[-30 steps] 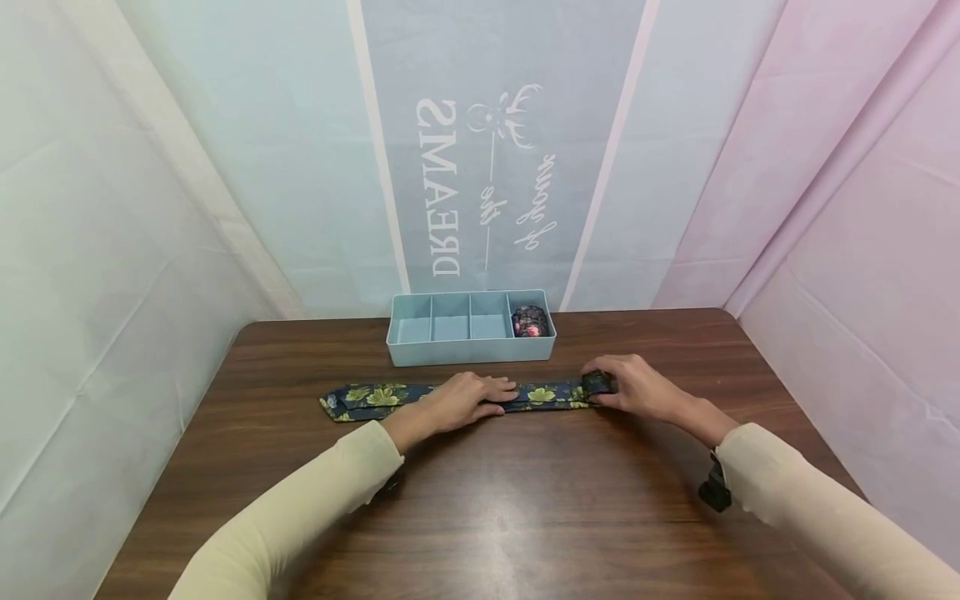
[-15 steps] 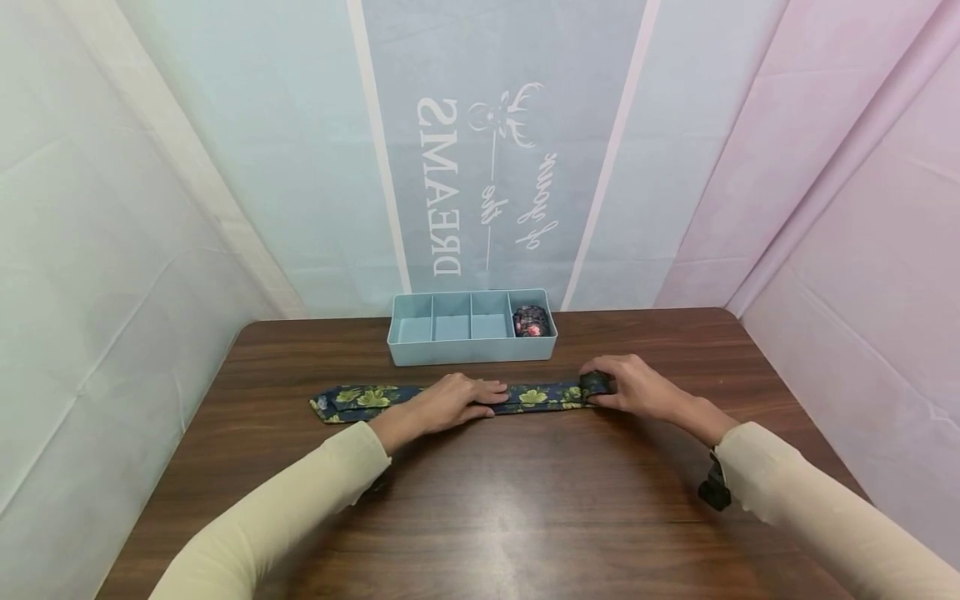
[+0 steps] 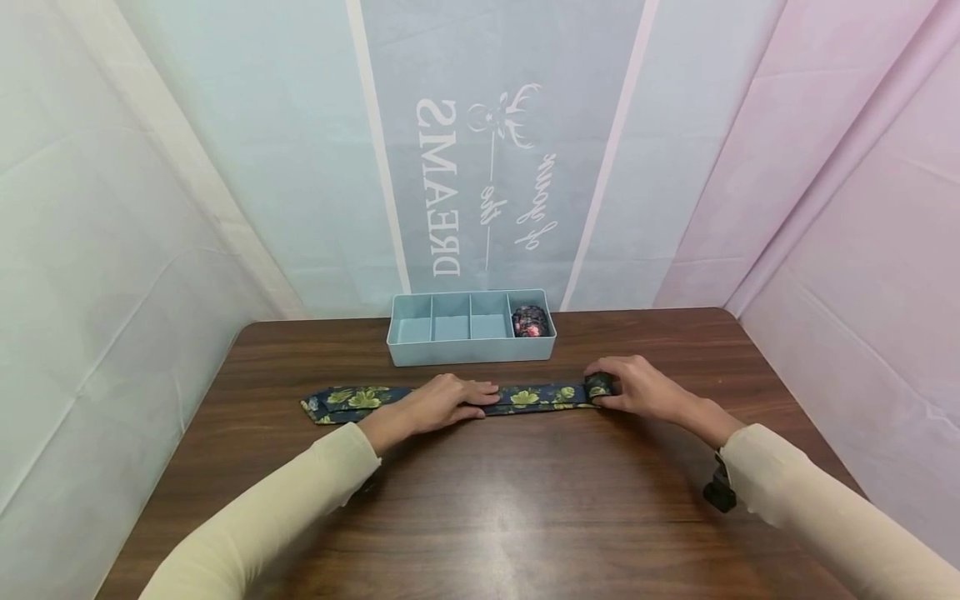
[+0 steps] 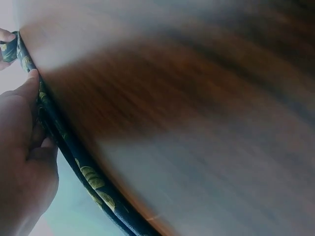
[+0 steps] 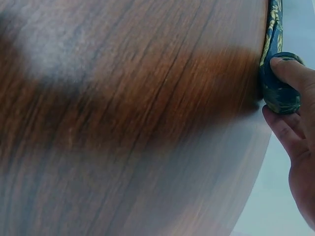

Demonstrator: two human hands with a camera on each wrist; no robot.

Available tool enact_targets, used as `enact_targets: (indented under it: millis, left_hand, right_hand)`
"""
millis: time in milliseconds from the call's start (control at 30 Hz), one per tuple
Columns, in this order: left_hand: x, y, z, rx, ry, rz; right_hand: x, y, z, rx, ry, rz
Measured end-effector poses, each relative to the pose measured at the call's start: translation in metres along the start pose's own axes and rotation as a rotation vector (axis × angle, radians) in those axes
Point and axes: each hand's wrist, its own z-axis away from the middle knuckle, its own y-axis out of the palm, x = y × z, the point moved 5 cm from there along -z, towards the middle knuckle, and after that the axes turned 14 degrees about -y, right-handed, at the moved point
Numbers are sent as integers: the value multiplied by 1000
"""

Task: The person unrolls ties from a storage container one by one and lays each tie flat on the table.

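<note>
Tie [image 3: 528, 397] and left hand [image 3: 438, 402] lie farther left; extended fingers press it. Right hand [image 3: 641, 388] pinches rolled end [image 5: 278, 93]. Blue tray [image 3: 470, 352]: floral roll [image 3: 531, 322], rightmost compartment.

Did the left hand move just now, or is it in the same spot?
Yes, a little to the left. The left hand, resting on the tie, is farther left against the blue box.

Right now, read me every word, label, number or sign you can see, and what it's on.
"DREAMS": on the backdrop, running sideways.
"the": on the backdrop.
"of you...": on the backdrop, script ending unclear.
Deer-head emblem: also there.
Tie: pale patch at its tip, too small to read.
</note>
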Motion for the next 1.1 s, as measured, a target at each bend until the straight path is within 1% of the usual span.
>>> enact_targets:
  millis: [367, 633, 733, 833, 867, 900, 933, 1000, 1100]
  left_hand:
    - [4, -6, 10, -25, 4, 8]
    - [7, -6, 12, -16, -4, 13]
    - [9, -6, 13, -17, 6, 17]
    - [12, -7, 15, -27, 28, 22]
    - [13, -7, 16, -32, 37, 22]
    - [17, -5, 15, -43, 62, 21]
    - [19, -6, 17, -47, 68, 21]
    - [21, -7, 19, -55, 76, 25]
    - [25, -10, 24, -46, 65, 34]
  right_hand:
    - [-3, -9, 10, -2, 10, 29]
    - [-4, -13, 16, 5, 24, 23]
    - [-5, -14, 18, 8, 27, 29]
    - [-7, -15, 20, 6, 26, 35]
    - [-7, -15, 21, 2, 25, 33]
    - [-8, -16, 22, -1, 25, 35]
    - [-9, -16, 23, -4, 26, 39]
    - [-10, -17, 26, -7, 30, 43]
    - [-11, -16, 26, -10, 36, 28]
